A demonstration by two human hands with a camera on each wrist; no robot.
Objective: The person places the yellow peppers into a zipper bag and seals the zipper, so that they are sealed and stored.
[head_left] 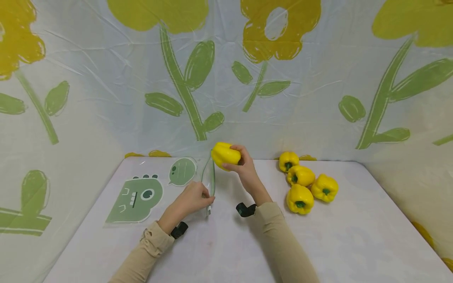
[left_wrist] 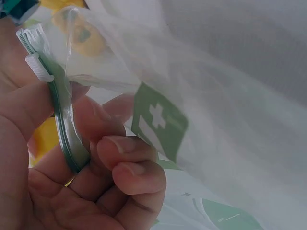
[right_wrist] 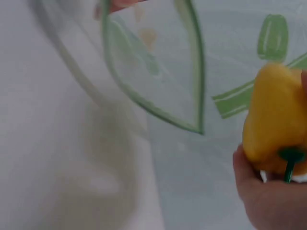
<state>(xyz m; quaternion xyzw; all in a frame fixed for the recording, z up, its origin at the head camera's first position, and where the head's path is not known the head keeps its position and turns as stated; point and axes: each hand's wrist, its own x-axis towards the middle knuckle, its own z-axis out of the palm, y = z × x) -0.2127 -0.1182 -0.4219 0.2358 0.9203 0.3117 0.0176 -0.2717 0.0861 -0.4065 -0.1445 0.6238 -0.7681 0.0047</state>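
While I watch from the head camera, my right hand holds a glossy yellow bell pepper raised above the white table, fingers and thumb curled round its right end. The pepper lies on its side, long axis roughly left to right, and sits just above and right of the mouth of a clear plastic zip bag with a green seal strip. My left hand pinches the near edge of that mouth, so the opening stands as a narrow upright slit — the pepper is just beside its upper end, not inside. 4 more yellow peppers lie clustered to the right, well apart from the bag. A green dinosaur print shows on the bag's flat side.

From the left wrist camera, the thumb and curled fingers grip the green zip strip edge-on; the bag's film fills most of the frame and blurs everything behind it, leaving only yellow smudges.

From the right wrist camera, the bag mouth shows as an open pointed loop of green rim, up and left of the pepper, whose green stem points down toward the palm. The right edge cuts off the pepper and most fingers — I cannot tell how they lie here.
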